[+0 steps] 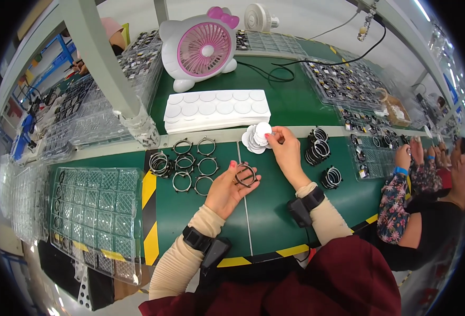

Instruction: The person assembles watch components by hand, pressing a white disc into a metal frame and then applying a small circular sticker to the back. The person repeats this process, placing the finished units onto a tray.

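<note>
My left hand (224,190) is turned palm up and holds a thin dark ring (246,184) between thumb and fingers. Thumb and forefinger of my right hand (288,158) pinch the edge of a white round disc (263,129). Under that disc lies a loose pile of similar white discs (252,142). Left of my left hand, several dark-rimmed rings (182,181) lie spread on the green mat, with a stack of rings (160,164) beside them. Right of my right hand stand more stacked rings (317,150) and a smaller stack (331,178).
White sheets with round cut-outs (216,109) lie behind the discs, before a pink-and-white fan (203,50). A clear compartment tray (95,205) sits at the left edge, filled trays (343,84) at the far right. A co-worker (427,216) sits to my right. A grey post (103,58) rises at left.
</note>
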A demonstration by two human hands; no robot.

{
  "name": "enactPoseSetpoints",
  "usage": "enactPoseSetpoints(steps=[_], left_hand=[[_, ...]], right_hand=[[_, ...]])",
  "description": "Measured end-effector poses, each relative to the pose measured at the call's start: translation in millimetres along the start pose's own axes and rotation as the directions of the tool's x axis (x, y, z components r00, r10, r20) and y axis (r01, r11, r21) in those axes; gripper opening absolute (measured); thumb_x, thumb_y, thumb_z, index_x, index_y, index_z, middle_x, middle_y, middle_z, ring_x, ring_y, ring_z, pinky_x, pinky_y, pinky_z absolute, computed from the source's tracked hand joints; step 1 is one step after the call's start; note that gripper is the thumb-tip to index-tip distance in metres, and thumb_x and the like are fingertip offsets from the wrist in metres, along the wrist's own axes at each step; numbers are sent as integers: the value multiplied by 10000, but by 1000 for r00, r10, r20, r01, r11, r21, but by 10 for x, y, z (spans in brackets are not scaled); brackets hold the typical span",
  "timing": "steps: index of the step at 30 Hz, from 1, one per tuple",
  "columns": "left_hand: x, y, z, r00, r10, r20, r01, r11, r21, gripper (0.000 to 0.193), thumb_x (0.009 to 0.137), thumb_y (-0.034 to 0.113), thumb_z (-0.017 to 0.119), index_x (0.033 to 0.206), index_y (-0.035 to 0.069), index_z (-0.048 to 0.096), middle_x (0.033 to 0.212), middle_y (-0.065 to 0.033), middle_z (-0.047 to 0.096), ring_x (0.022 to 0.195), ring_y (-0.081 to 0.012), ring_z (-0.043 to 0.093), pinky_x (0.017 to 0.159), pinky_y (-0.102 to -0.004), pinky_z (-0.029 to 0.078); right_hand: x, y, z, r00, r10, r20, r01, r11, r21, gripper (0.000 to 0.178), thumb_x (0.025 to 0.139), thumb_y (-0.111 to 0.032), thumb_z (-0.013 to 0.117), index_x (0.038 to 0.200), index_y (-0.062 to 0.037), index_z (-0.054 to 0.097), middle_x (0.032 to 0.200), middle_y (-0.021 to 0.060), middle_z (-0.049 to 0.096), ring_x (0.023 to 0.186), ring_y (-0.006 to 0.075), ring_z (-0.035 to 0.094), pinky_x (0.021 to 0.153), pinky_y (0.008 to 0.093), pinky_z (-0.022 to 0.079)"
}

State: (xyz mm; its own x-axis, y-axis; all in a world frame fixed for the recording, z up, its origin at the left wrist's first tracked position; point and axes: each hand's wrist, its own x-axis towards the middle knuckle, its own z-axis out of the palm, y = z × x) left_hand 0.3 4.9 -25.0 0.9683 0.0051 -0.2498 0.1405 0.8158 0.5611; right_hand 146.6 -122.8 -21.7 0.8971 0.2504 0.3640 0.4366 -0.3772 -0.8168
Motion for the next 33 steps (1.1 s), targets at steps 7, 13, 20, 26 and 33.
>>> enactPoseSetpoints(steps=[7, 13, 20, 26, 33], left_hand=[[-12, 8, 18, 1000, -2, -3, 2, 999, 41, 437, 925, 390, 394, 1098, -4, 467, 1105, -161, 549, 1008, -286, 558, 883, -366, 470], [-7, -12, 32, 1000, -10, 4, 9, 997, 70, 441, 924, 398, 393, 1105, 3, 470, 1110, -158, 549, 1013, -285, 556, 881, -359, 466], [-7, -30, -16, 999, -44, 4, 44, 995, 90, 469, 916, 424, 397, 1124, 8, 460, 1139, -165, 532, 1030, -290, 539, 894, -350, 445], [-29, -15, -114, 1000, 28, -13, -27, 996, 88, 471, 916, 399, 422, 1161, -4, 416, 1154, -176, 517, 1041, -309, 535, 908, -379, 435], [2, -38, 23, 999, -8, -34, 11, 996, 83, 439, 927, 400, 382, 1117, 10, 455, 1126, -161, 538, 1017, -292, 547, 867, -351, 472]], right_hand=[[-6, -48, -8, 938, -335, -93, 311, 928, -207, 287, 740, -84, 641, 1003, -2, 562, 1083, 159, 542, 1011, 296, 503, 841, 342, 412], [-50, 64, 42, 864, -454, 216, 489, 859, -154, 487, 734, -153, 659, 1171, -17, 491, 1265, 163, 453, 1228, 339, 367, 974, 380, 343], [-109, 74, 76, 841, -504, 197, 540, 754, -374, 541, 756, -274, 642, 1211, -49, 456, 1288, 154, 422, 1182, 375, 389, 968, 443, 331], [-92, 85, 64, 832, -546, 98, 545, 773, -324, 393, 771, -237, 622, 1109, -53, 543, 1222, 136, 484, 1170, 370, 393, 957, 445, 333], [-40, -52, -49, 868, -494, -56, 481, 863, -153, 295, 780, -175, 607, 1039, -37, 579, 1159, 154, 518, 1111, 348, 450, 925, 417, 360]])
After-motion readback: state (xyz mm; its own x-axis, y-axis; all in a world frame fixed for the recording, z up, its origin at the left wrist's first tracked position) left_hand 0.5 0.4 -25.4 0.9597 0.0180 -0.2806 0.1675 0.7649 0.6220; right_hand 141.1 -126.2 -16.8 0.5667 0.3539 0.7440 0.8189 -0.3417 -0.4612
